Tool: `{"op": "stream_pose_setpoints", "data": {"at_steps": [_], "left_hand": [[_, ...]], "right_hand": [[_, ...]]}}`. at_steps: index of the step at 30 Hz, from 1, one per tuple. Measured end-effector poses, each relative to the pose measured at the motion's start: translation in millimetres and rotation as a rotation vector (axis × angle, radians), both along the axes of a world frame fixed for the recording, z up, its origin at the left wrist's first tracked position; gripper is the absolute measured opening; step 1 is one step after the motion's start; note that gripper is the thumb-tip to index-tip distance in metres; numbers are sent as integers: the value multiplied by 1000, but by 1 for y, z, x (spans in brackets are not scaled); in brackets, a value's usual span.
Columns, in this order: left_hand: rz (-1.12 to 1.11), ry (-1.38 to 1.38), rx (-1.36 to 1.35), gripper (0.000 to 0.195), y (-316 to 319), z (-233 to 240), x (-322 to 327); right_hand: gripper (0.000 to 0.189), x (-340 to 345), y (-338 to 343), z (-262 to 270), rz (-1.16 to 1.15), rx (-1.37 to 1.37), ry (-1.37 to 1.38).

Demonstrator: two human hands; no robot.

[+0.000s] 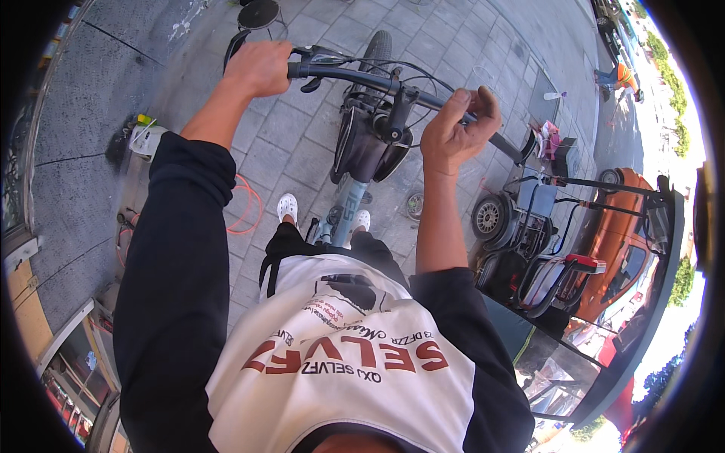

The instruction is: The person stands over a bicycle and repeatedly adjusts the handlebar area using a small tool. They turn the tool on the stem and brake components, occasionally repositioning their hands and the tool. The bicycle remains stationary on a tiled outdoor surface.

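My left hand [260, 68] is closed around the grip at the left end of a bicycle handlebar [351, 73], beside a brake lever. Over the bar's right part, my right hand [461, 127] is raised with its fingers curled; whether it touches the bar cannot be told. Black cables loop in front of the stem [403, 107]. The front tire [378, 51] points away from me, and the pale blue frame [346, 212], which bears writing, runs back between my legs.
A round black stool [258, 14] stands ahead to the left. An orange hose [249, 206] lies on the paving by my left foot. To the right are a wheeled vehicle with a canopy [524, 221] and an orange car [612, 249]. A person in an orange vest [625, 76] is farther off.
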State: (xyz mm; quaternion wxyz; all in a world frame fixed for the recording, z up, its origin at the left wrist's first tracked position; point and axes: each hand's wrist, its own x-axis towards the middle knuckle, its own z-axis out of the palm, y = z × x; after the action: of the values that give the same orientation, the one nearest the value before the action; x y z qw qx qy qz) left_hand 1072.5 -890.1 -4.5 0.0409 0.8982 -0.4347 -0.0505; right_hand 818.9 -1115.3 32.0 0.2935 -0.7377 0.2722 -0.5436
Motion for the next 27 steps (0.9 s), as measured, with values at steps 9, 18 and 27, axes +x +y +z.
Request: {"op": "stream_pose_setpoints", "data": {"at_steps": [9, 18, 27], "left_hand": [[15, -11, 45, 28, -3, 17, -10], [-6, 39, 9, 27, -7, 19, -15], [106, 68, 41, 31, -6, 26, -25]], "right_hand": [[34, 53, -57, -52, 8, -472, 233], [30, 54, -65, -62, 66, -436, 327], [24, -19, -42, -34, 681, -623, 556]]}}
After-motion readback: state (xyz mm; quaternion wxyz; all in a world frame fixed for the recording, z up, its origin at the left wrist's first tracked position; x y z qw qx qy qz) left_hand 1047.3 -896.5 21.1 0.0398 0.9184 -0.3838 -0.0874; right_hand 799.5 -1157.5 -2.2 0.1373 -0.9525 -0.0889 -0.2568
